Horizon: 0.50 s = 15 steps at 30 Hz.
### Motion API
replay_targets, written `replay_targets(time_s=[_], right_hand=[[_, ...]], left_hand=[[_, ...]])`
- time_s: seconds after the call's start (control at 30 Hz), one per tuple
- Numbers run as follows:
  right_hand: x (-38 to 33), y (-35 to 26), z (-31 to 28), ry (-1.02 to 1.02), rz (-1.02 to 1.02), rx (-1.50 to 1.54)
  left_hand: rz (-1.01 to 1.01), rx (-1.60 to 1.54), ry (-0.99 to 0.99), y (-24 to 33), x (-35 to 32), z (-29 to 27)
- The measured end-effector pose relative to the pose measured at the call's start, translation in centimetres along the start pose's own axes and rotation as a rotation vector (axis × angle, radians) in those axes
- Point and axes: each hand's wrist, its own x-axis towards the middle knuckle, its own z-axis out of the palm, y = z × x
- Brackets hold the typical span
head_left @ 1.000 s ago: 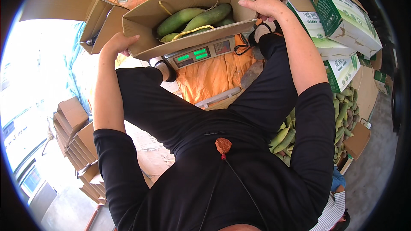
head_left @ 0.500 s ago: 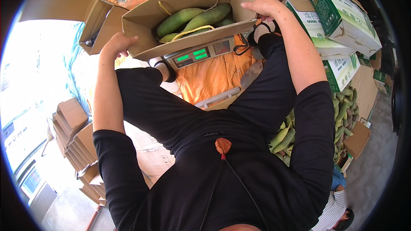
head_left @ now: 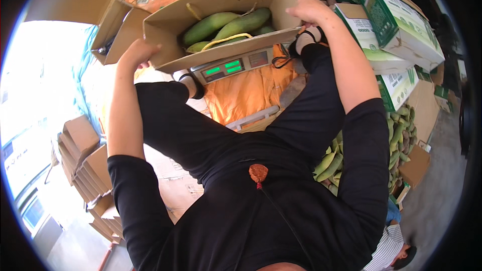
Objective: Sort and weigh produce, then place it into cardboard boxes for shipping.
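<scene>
In front of me an open cardboard box (head_left: 175, 61) rests on a digital scale (head_left: 231, 68) with lit green displays. Several long green radish-like vegetables (head_left: 213, 25) lie inside it. Yellow cord handles (head_left: 228, 40) hang from its walls. My left hand (head_left: 138, 53), slightly blurred, grips the box's near left corner with the thumb on the rim. At the right end my right hand (head_left: 310, 10) pinches the rim of the wall, its thumb inside. The lower fingers of both hands are partly hidden.
Green-and-white cartons (head_left: 396, 25) are stacked at the right, above a heap of green vegetables (head_left: 399, 135). Folded cardboard boxes (head_left: 83, 155) stand at the left. Orange sheeting (head_left: 226, 100) lies under the scale. Another person (head_left: 391, 248) is at the lower right.
Both hands keep hold of the box, which stays on the scale. My hands have shifted only slightly, and the whole view has moved a little.
</scene>
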Motion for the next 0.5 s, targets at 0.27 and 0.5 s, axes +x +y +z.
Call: replay_targets(time_s=[0.27, 0.5], right_hand=[[-3.8, 1.2, -4.3, 0.324, -0.264, 0.255], [-11.1, 9.8, -5.1, 0.541, -0.298, 0.408]], left_hand=[[0.043, 0.012, 0.109, -0.5, -1.3, -0.3], [-0.023, -0.133, 0.095, -1.1, 0.1, -1.3]])
